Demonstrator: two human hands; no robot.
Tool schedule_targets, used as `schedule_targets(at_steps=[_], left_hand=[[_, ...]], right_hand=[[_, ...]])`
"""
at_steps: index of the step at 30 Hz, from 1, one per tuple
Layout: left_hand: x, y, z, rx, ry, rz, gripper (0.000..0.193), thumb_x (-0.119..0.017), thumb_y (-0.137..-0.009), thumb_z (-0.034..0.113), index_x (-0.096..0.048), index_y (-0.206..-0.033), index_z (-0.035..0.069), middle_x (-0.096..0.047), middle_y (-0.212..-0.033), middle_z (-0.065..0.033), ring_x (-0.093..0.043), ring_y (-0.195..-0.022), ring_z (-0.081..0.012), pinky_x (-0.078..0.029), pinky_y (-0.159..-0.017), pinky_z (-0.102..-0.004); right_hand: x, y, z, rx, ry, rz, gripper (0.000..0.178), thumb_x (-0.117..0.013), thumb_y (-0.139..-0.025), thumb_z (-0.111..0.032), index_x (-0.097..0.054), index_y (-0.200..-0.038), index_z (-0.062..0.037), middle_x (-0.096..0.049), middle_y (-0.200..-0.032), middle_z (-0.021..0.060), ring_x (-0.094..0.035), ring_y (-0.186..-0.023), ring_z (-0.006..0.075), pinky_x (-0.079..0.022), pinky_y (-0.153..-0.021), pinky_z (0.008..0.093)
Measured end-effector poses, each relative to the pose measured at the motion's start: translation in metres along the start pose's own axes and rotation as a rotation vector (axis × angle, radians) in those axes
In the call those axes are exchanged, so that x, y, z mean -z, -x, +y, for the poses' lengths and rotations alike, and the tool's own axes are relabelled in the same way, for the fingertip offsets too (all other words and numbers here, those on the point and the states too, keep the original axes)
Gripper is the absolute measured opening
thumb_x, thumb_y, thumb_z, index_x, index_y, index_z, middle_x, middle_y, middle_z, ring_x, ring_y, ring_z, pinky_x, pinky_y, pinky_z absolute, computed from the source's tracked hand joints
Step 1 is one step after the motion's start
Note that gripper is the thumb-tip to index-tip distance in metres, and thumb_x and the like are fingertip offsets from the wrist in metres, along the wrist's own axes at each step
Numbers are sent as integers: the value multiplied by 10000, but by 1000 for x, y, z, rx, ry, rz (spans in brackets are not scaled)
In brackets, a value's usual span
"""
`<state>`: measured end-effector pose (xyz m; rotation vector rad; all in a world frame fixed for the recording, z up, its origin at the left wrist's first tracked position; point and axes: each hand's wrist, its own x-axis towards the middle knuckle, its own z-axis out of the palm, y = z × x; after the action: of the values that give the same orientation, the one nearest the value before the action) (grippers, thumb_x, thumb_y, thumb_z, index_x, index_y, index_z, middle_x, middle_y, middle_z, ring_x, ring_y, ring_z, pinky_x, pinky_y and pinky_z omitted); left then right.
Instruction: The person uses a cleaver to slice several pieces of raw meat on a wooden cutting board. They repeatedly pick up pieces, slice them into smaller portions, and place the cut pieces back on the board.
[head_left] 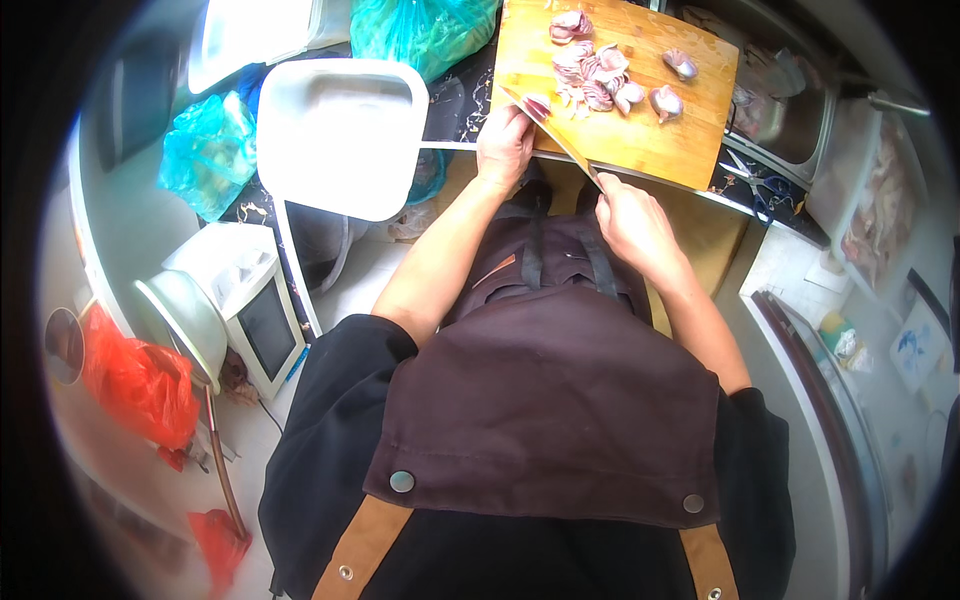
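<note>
My right hand [635,220] is closed round the handle of a knife [560,140]. The blade slants up and left across the near left part of a wooden cutting board [640,150]. At the board's left edge, the fingers of my left hand [505,145] are bent together beside a dark red-purple piece [537,107] next to the blade. The fingers seem to steady this piece, though their tips are partly hidden. A heap of purple-and-white striped cut pieces [595,75] lies farther back. Two rounder pieces [667,103] lie apart on the right.
A white plastic tub [340,190] stands left of the board, by teal plastic bags [425,35]. Scissors [750,180] lie right of the board, near a metal sink [805,140]. A clear tub of pale pieces [880,210] is at far right.
</note>
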<state>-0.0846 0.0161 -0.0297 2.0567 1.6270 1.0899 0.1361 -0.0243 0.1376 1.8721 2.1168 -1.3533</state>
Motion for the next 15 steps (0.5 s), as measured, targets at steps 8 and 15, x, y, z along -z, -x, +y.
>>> schedule_targets(at_steps=[8,15], left_hand=[[3,-5,7,18,-10,23,285,-742,-776,-7,-729,-1048,78,-688,-1004,-98,-673,-932,-331,-559,-809,-418],[1,-4,7,15,-30,58,291,-747,-777,-15,-740,-1051,81,-687,-1021,-103,-680,-959,-322,-571,-839,-411]], right_hand=[[4,-19,0,42,43,-21,273,-534,-959,-107,-614,-1187,20,-694,-1004,295,-668,-958,477,-520,-848,548],[-13,-42,6,96,25,10,254,-539,-953,-116,-618,-1143,32,-688,-982,308,-673,-948,476,-521,-849,550]])
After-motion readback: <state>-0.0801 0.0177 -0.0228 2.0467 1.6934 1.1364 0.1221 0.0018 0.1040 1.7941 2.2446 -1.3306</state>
